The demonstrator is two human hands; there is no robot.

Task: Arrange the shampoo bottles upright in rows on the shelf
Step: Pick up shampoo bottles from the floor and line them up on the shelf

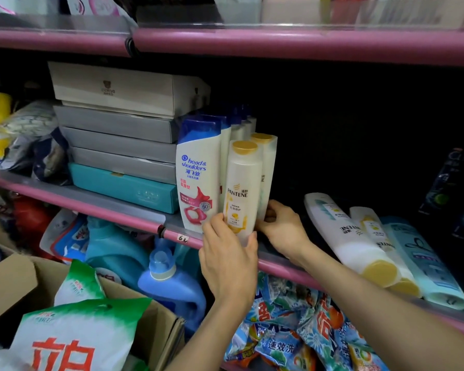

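A white Pantene bottle [243, 183] with a yellow cap stands upright at the front edge of the pink-trimmed shelf [177, 235]. My left hand [227, 255] grips its lower part from the front. A second Pantene bottle [268, 167] stands right behind it, and my right hand [281, 226] holds that one's base. To their left a row of blue-capped Head & Shoulders bottles [197, 170] stands upright. At the right, two Pantene bottles [343, 236] and a light-blue bottle [423, 263] lie flat, caps toward the shelf front.
Stacked flat boxes [118, 129] fill the shelf left of the bottles. A dark bottle [445, 183] stands at the far right. Below are blue detergent jugs [172, 285], detergent bags [292, 330] and an open cardboard box [11, 285]. Another shelf edge [279, 41] runs overhead.
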